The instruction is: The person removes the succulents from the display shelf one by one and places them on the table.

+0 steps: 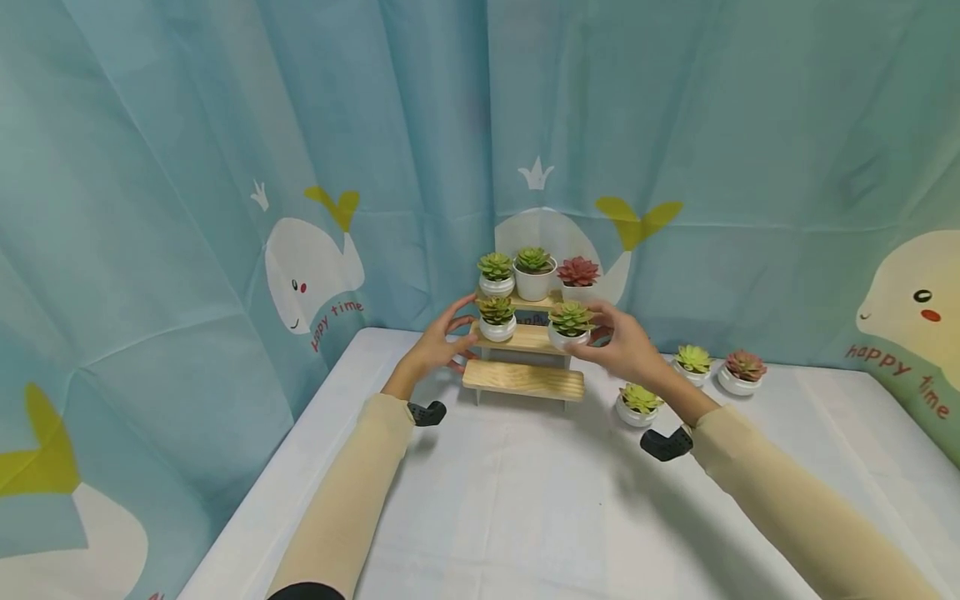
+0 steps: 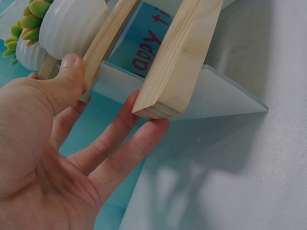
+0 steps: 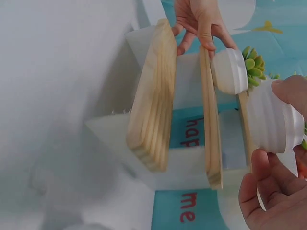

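A three-tier wooden stand (image 1: 522, 379) sits at the back of the white table. Its top shelf carries two green succulents and a red succulent (image 1: 578, 275) in white pots. A green succulent (image 1: 497, 317) stands on the left of the middle shelf. My right hand (image 1: 611, 340) grips another green succulent's white ribbed pot (image 1: 570, 327) at the right end of that shelf; the right wrist view shows thumb and fingers curled round the pot (image 3: 264, 108). My left hand (image 1: 450, 342) rests against the stand's left end, thumb on the middle shelf's edge (image 2: 105, 38), straight fingers by the bottom shelf (image 2: 177, 62).
Three more potted succulents stand on the table right of the stand: a green one (image 1: 638, 404) nearest, another green one (image 1: 693, 362) and a reddish one (image 1: 742, 371) farther right. A blue whale-print curtain (image 1: 300, 208) hangs close behind and to the left.
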The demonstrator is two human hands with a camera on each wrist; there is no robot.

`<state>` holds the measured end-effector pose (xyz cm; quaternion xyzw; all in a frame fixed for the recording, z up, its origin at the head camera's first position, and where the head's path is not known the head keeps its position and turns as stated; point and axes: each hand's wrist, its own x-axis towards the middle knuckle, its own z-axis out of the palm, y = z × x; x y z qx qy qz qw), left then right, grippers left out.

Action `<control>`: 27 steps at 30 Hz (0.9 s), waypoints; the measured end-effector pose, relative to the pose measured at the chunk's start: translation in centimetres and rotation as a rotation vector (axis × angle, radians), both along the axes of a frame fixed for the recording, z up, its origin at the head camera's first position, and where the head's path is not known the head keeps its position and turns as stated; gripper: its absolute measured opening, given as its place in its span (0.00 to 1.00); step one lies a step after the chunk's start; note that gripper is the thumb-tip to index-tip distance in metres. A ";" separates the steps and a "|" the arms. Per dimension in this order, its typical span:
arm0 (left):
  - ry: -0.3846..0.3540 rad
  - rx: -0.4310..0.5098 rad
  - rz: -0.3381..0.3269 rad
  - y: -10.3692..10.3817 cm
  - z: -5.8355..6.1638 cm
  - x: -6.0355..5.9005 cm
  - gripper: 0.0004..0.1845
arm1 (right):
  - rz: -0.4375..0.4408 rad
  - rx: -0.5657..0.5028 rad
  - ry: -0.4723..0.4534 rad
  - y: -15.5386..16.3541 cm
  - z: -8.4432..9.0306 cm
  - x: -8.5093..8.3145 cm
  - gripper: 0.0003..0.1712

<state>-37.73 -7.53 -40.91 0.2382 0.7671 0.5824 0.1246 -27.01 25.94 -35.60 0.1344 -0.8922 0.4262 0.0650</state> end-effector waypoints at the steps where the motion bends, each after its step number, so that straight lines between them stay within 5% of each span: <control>1: -0.001 0.000 0.000 0.0 0.0 0.0 0.41 | 0.000 -0.001 0.000 0.3 0.0 0.2 0.47; 27: 0.007 -0.013 0.010 0.1 0.2 0.1 0.41 | -0.200 0.080 0.032 11.0 -1.4 6.6 0.44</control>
